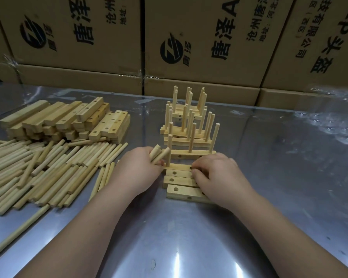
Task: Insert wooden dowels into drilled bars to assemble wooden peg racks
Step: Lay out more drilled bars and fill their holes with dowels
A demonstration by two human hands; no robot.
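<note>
**Head view.** At the centre of the frame, four drilled bars [178, 180] of pale, unfinished wood lie flat and close side by side. Each is a square-edged strip with dark round holes in its top face. The nearest bar also shows a smaller hole in its front edge. An upright dowel [168, 160] stands in the left-end hole of the farthest bar.

The left hand [136, 173], at 9 o'clock of the bars, has its fingers curled round a bundle of dowels [158, 155]. These are short, smooth, round pale rods whose cut ends point toward 1 o'clock. The bundle's tips sit just beside the upright dowel.

The right hand [219, 177], at 3 o'clock, lies over the right part of all four bars with its knuckles bent. Its fingertips [195, 167] are on the farthest bar beside the middle hole. The thumb is hidden, so it cannot be told whether the hand grips or merely presses.

At 12 o'clock of the bars stand the finished racks [189, 127], each a bar carrying three upright dowels, set close in rows and partly stacked. At 10 o'clock of the frame is a stack of bars [68, 119] of the same wood, with holes in a row on their faces. At 9 o'clock, loose dowels [48, 167] lie in a flat heap, mostly parallel, with a few strays toward 7 o'clock.

All rest on the table [189, 237], a reflective grey surface under clear film. Cardboard boxes [209, 37] with black print line the far edge from 11 to 2 o'clock.
</note>
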